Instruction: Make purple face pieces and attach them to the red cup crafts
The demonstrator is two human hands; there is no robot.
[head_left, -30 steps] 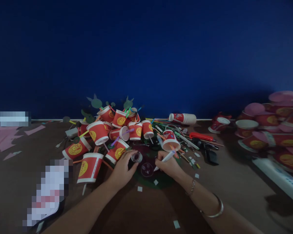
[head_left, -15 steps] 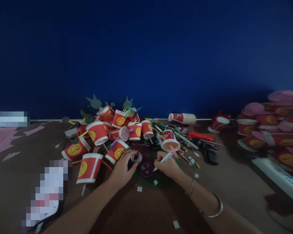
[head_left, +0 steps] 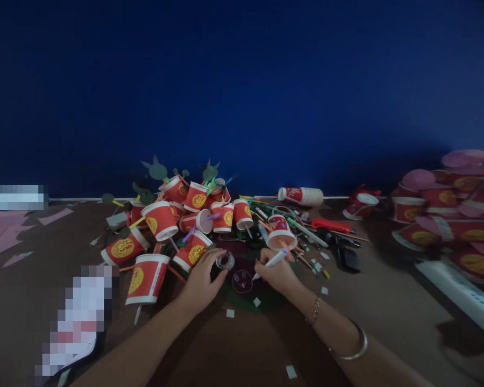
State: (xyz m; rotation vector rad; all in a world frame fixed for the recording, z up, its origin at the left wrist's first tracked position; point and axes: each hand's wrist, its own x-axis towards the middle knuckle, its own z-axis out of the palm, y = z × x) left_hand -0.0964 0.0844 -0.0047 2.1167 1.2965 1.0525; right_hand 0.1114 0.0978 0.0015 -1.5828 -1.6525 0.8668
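My right hand [head_left: 278, 272] is closed around a white marker [head_left: 276, 258] with a purple end, its tip at the right edge of a dark round disc [head_left: 242, 281]. The disc carries a simple face in pale lines and lies on a round green piece [head_left: 234, 302]. My left hand [head_left: 204, 278] curls its fingers and thumb around a small roll of tape [head_left: 225, 260], just above and left of the disc. A bracelet and a silver bangle circle my right forearm.
Red paper cups [head_left: 159, 220] with straws and sticks pile up behind my left hand. Another cup [head_left: 281, 232] stands beyond my right hand, near red-handled scissors [head_left: 333, 226]. Right lie more cups [head_left: 439, 201] and a white power strip [head_left: 460, 293]. Small paper scraps [head_left: 291, 371] are scattered about.
The marker tip has shifted slightly left and up at the disc's edge, with my right hand moving a little. My left hand and the tape have stayed in place.
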